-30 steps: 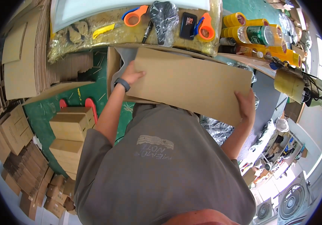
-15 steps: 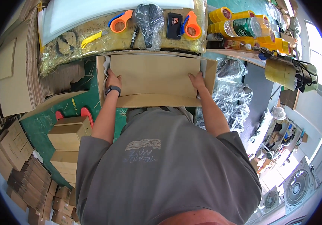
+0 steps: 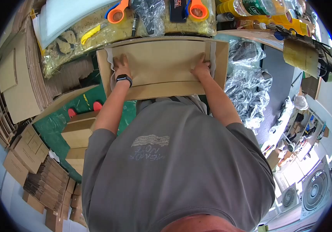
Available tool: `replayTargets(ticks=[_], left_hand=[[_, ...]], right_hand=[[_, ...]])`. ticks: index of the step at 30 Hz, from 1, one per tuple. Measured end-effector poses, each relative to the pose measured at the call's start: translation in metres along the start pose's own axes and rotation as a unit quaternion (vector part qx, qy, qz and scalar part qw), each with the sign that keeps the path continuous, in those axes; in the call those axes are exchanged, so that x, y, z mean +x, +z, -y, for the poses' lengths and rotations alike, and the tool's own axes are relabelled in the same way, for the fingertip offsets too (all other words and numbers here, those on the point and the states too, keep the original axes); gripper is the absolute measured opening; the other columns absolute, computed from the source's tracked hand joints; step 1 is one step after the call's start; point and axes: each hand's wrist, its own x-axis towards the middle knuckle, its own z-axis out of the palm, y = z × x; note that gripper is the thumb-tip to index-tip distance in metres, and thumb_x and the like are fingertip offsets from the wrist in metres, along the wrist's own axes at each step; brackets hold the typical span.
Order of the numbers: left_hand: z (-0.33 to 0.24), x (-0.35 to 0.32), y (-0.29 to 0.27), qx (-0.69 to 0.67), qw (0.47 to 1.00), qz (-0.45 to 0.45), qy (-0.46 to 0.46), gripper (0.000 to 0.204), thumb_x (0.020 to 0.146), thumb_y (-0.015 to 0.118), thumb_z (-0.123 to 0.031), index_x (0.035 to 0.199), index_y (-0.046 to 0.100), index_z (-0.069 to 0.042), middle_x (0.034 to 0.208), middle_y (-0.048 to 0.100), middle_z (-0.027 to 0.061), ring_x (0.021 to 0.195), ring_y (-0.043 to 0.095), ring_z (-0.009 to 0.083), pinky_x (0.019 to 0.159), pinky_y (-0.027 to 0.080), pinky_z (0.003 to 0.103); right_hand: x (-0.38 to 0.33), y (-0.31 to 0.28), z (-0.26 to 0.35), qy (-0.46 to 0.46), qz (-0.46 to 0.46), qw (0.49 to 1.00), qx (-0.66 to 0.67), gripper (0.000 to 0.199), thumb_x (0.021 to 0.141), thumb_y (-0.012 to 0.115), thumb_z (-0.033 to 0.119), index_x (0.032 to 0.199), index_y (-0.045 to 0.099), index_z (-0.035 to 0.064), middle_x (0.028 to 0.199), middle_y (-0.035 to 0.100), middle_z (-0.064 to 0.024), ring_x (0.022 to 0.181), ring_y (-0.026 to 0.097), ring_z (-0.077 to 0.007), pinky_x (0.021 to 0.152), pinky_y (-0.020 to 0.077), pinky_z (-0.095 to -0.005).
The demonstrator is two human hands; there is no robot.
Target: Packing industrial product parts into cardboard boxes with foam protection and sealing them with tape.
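An open cardboard box point(image 3: 162, 67) stood at the near edge of the surface point(image 3: 57, 127), right against the person's grey shirt point(image 3: 173, 166). Inside it lay a flat cardboard sheet point(image 3: 160, 62) that nearly filled the box from wall to wall; a strip of white liner point(image 3: 212, 58) showed at the right wall and another at the left, and whatever lay under the sheet was hidden. The left hand point(image 3: 121, 63), with a black watch point(image 3: 123, 79) on its wrist, pressed flat on the sheet near the box's left wall, fingers spread and closed on nothing. The right hand point(image 3: 201, 67) pressed down the same way near the right wall, fingers extended, its grip also holding nothing. The box was plain brown, shallow and wide, its short side walls standing upright and its near wall facing the person.

Along the far edge of the surface lay two orange tape dispensers point(image 3: 197, 8), a crumpled clear plastic bag point(image 3: 150, 15) and a yellow utility knife point(image 3: 89, 34). Toward the far right corner lay yellow tape rolls point(image 3: 228, 7) and a plastic bottle point(image 3: 259, 5). More crumpled clear plastic wrap point(image 3: 247, 83) sat just right of the box. At the left edge, stacks of flattened cardboard point(image 3: 22, 85) leaned over the green mat point(image 3: 55, 129), and smaller closed boxes point(image 3: 78, 129) sat near the person's left elbow
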Motion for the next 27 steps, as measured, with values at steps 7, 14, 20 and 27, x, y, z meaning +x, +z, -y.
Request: replayTargets(ticks=[7, 14, 20, 27], left_hand=[[-0.017, 0.056, 0.045, -0.078, 0.992, 0.089, -0.038, 0.135, 0.081, 0.092, -0.025, 0.180, 0.001, -0.038, 0.183, -0.006, 0.0311, 0.148, 0.043, 0.0576, 0.115, 0.054, 0.057], [-0.032, 0.059, -0.064, -0.094, 0.965, 0.083, 0.231, 0.028, 0.105, 0.067, -0.008, 0.131, 0.076, -0.006, 0.122, 0.080, 0.0196, 0.106, 0.078, 0.0304, 0.093, 0.064, 0.043], [0.044, 0.122, -0.245, -0.601, 0.733, -0.133, 0.287, 0.016, 0.105, 0.072, -0.017, 0.111, 0.078, -0.003, 0.098, 0.083, 0.0102, 0.083, 0.080, 0.0198, 0.076, 0.062, 0.037], [0.089, 0.329, -0.252, -0.134, 0.896, -0.339, 0.255, 0.045, 0.086, 0.090, -0.021, 0.129, 0.078, -0.016, 0.139, 0.073, 0.0124, 0.130, 0.067, 0.0371, 0.110, 0.056, 0.047]], right_hand=[[0.062, 0.033, -0.024, 0.010, 0.065, 0.998, 0.005, 0.145, 0.084, 0.088, 0.053, 0.178, -0.016, 0.0151, 0.166, 0.034, -0.0388, 0.142, 0.056, -0.0559, 0.118, 0.0504, -0.0559], [0.087, 0.037, -0.079, -0.070, 0.014, 0.997, 0.023, 0.108, 0.088, 0.084, 0.051, 0.171, 0.034, 0.0034, 0.153, 0.061, -0.0320, 0.138, 0.063, -0.0466, 0.114, 0.0539, -0.0534], [-0.102, -0.058, -0.027, -0.133, -0.137, 0.952, 0.240, 0.075, 0.096, 0.080, 0.035, 0.157, 0.054, 0.0003, 0.123, 0.077, -0.0272, 0.112, 0.077, -0.0429, 0.099, 0.0610, -0.0506], [-0.223, -0.042, -0.007, -0.120, -0.227, 0.881, 0.396, 0.062, 0.096, 0.079, 0.019, 0.153, 0.059, 0.0040, 0.119, 0.075, -0.0227, 0.110, 0.076, -0.0409, 0.098, 0.0600, -0.0491]])
